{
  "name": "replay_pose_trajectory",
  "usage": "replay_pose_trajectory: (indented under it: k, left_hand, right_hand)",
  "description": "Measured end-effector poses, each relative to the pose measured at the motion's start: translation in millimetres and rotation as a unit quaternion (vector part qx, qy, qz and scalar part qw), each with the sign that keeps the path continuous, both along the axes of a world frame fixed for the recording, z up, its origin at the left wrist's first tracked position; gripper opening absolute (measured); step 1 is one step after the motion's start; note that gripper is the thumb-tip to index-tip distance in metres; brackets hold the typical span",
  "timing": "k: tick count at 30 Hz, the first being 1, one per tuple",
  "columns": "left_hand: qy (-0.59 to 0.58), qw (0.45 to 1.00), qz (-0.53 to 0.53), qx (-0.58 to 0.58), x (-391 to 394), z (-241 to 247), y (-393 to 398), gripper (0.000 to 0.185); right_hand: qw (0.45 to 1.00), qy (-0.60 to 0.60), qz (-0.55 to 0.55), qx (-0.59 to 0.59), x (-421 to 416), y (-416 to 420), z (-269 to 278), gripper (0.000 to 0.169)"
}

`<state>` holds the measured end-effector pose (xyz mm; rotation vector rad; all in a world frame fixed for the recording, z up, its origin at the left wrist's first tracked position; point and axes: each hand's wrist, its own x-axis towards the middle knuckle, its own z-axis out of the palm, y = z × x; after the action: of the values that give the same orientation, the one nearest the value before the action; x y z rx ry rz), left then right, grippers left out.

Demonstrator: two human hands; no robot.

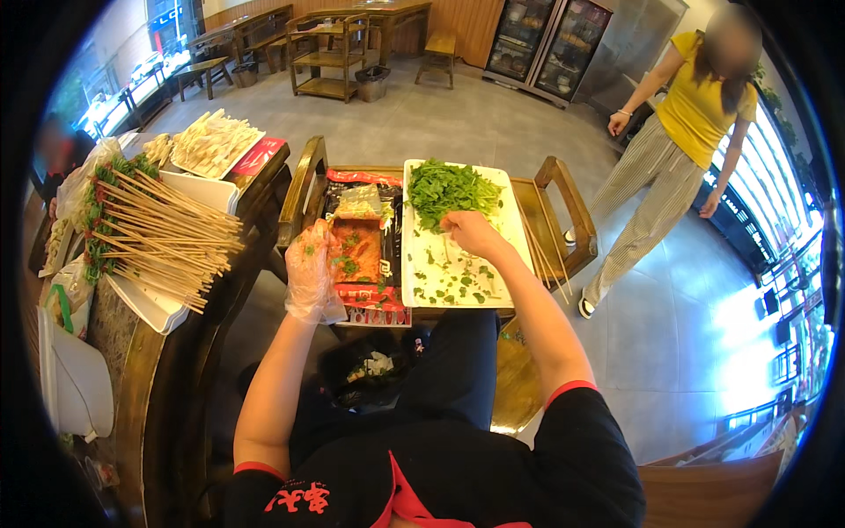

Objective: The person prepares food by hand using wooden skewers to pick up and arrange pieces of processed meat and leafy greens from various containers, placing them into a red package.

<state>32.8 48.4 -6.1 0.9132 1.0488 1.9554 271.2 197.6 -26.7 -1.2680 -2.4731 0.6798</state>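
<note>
My left hand [315,270], in a clear plastic glove, rests at the left edge of a package of reddish food [357,247] flecked with green leaves. Whether its fingers grip anything is unclear. My bare right hand [470,231] reaches into the near edge of a heap of chopped leafy herbs [443,191]; its fingertips are hidden. The herbs lie at the far end of a white tray [439,295], with loose leaves scattered nearer me. Pale sheets of food [360,200] sit just beyond the reddish food. Thin wooden skewers [540,241] lie to the right of the tray.
On the left table, a large bundle of filled skewers [175,231] lies across white trays [160,310], near a plate of pale strips [214,145]. A wooden chair arm [568,198] rises at right. A person in a yellow top [706,112] stands beyond. A dark bin [360,363] is below.
</note>
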Motion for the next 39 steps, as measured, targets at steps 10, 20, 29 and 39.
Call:
replay_pose_trajectory:
  k: [10,20,29,39]
  left_hand:
    - [-0.004,0.999,0.013,-0.050,-12,8,-2,0.021]
    - [0.049,0.995,0.007,-0.082,-19,-10,11,0.019]
    - [0.068,0.994,-0.016,-0.082,-19,-19,20,0.026]
    - [-0.001,0.992,-0.087,-0.087,1,-12,-1,0.017]
  right_hand:
    - [0.993,0.041,0.012,0.110,11,0,-19,0.028]
    - [0.968,0.216,-0.065,0.108,27,-81,7,0.020]
    - [0.866,0.387,-0.316,-0.024,87,-171,-31,0.020]
    - [0.955,0.145,-0.186,0.182,84,-113,-12,0.014]
